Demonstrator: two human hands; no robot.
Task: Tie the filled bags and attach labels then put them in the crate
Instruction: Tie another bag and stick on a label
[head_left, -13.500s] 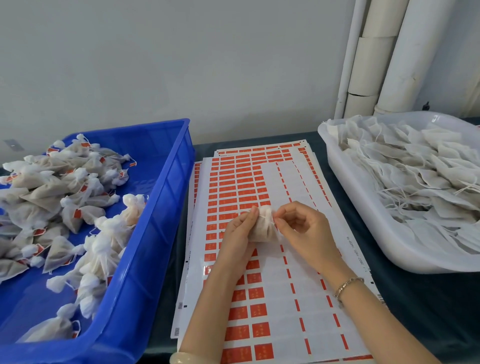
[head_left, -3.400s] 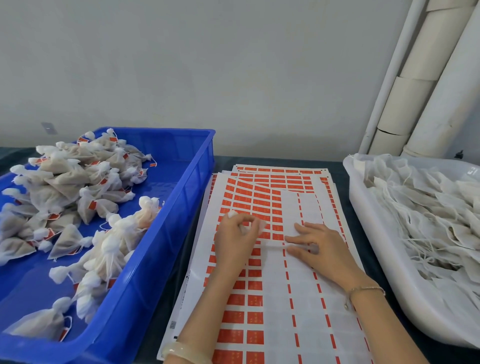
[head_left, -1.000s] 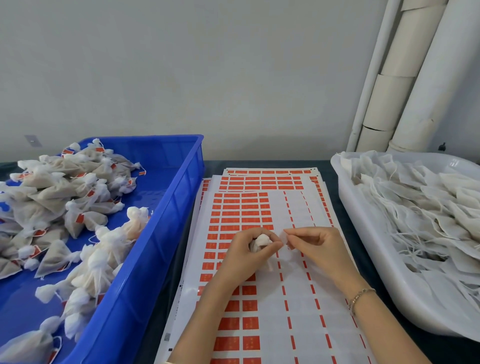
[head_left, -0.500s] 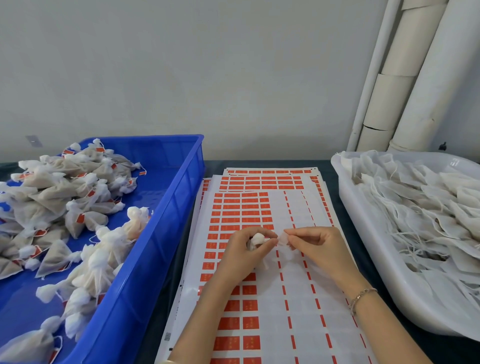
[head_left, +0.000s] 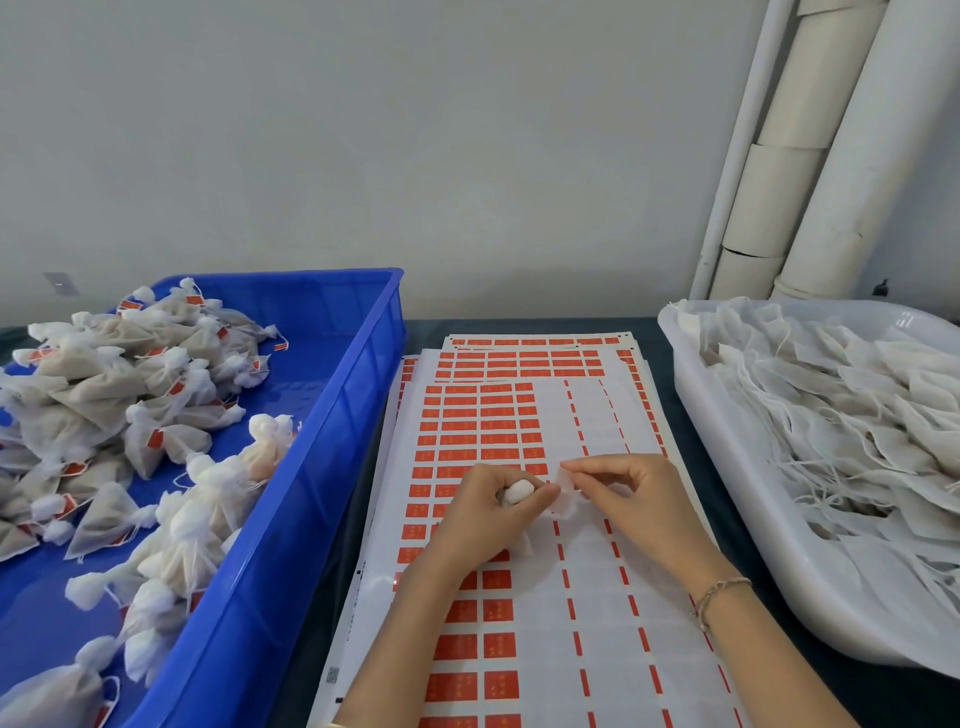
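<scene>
My left hand (head_left: 480, 517) grips a small white filled bag (head_left: 518, 491) over the label sheets (head_left: 519, 613); only the bag's knotted top shows above my fingers. My right hand (head_left: 631, 501) pinches a small pale label or the bag's string end (head_left: 566, 486) right beside the bag. The sheets carry rows of orange-red labels (head_left: 475, 434), with many peeled-off blank spots on the right half. The blue crate (head_left: 332, 431) at the left holds several tied bags with orange labels (head_left: 130, 400).
A white tub (head_left: 737, 499) at the right is heaped with flat untied bags and loose strings (head_left: 841, 410). White pipes (head_left: 810, 145) stand against the wall at the back right. Dark tabletop (head_left: 810, 691) shows between the sheets and the tub.
Over the last second both hands have stayed over the middle of the sheet. My right hand has drawn the small pale piece slightly away from the bag in my left hand.
</scene>
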